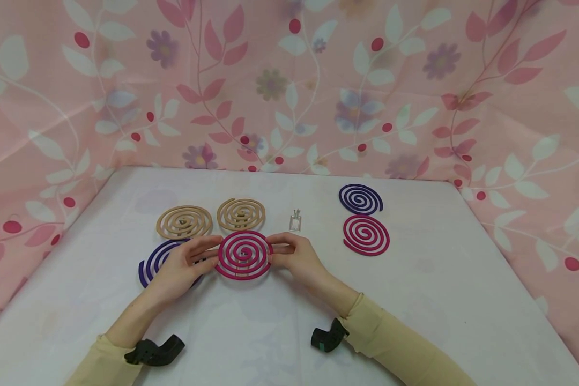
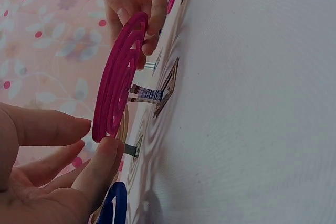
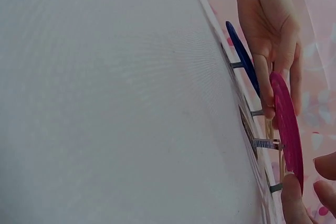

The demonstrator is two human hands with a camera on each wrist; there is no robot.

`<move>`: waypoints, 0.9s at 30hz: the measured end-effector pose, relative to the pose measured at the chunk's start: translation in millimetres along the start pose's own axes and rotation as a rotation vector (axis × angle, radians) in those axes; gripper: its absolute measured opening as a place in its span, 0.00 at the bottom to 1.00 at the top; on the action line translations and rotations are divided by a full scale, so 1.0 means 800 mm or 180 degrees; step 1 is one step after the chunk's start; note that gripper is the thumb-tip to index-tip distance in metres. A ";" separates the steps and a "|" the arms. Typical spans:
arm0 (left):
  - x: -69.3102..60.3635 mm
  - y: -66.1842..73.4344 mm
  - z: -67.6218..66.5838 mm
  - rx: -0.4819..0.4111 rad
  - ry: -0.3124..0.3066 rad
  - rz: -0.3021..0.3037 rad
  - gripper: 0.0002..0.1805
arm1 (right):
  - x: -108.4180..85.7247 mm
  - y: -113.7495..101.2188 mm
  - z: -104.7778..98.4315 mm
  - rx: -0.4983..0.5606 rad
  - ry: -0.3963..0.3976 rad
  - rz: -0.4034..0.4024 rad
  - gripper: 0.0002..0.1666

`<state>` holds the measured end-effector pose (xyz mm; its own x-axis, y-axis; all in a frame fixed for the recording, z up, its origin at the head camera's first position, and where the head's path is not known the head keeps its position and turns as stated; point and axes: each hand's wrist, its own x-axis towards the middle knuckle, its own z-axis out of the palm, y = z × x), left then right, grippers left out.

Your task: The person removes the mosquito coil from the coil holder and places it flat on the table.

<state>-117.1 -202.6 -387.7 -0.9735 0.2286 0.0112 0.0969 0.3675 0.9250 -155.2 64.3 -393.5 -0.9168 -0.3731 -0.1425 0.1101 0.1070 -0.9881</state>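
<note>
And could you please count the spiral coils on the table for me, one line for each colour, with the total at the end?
Pink coils: 2
Dark blue coils: 2
Beige coils: 2
Total: 6

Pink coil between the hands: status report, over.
Left hand and right hand on opposite edges of pink coil. Coil over metal stand; contact unclear. Dark blue coil near left hand; nothing seen between coil and stand.
</note>
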 end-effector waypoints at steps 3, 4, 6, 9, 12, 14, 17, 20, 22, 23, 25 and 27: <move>0.000 0.001 0.000 0.0052 0.0025 -0.0029 0.27 | 0.000 0.000 0.000 -0.0005 -0.0006 -0.0004 0.21; 0.000 0.002 -0.001 0.0065 0.0031 -0.0045 0.27 | 0.000 0.000 0.000 -0.0009 -0.0007 -0.0004 0.21; 0.000 0.003 -0.001 0.0092 0.0047 -0.0071 0.27 | 0.000 -0.001 -0.001 -0.0015 -0.0010 0.0002 0.21; 0.000 0.004 -0.001 0.0106 0.0060 -0.0102 0.27 | 0.000 -0.001 -0.001 -0.0029 -0.0001 -0.0010 0.21; 0.000 0.004 -0.001 0.0106 0.0072 -0.0110 0.27 | 0.001 -0.001 -0.002 -0.0040 0.0019 -0.0016 0.21; 0.000 0.004 -0.001 0.0096 0.0080 -0.0110 0.27 | 0.001 0.000 -0.003 -0.0056 0.0019 -0.0026 0.21; 0.000 0.003 0.000 0.0069 0.0086 -0.0112 0.26 | 0.001 0.000 -0.004 -0.0053 0.0009 0.0001 0.21; 0.000 0.003 0.000 0.0055 0.0096 -0.0114 0.26 | 0.001 0.000 -0.004 -0.0044 0.0003 -0.0004 0.21; 0.000 0.003 0.000 0.0050 0.0106 -0.0118 0.26 | 0.001 -0.001 -0.004 -0.0025 0.0004 0.0001 0.21; 0.000 0.003 0.000 0.0046 0.0109 -0.0118 0.26 | 0.001 -0.002 -0.004 -0.0017 0.0004 -0.0002 0.21; 0.000 0.003 -0.001 0.0040 0.0114 -0.0117 0.26 | 0.000 -0.003 -0.004 0.0003 0.0005 0.0007 0.22; 0.000 0.003 -0.001 0.0042 0.0116 -0.0117 0.26 | -0.001 -0.005 -0.004 0.0025 0.0016 0.0026 0.22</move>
<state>-117.0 -202.4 -385.5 -0.9833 0.1818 -0.0087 0.0634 0.3869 0.9199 -156.1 67.1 -389.6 -0.9178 -0.3675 -0.1503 0.1206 0.1026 -0.9874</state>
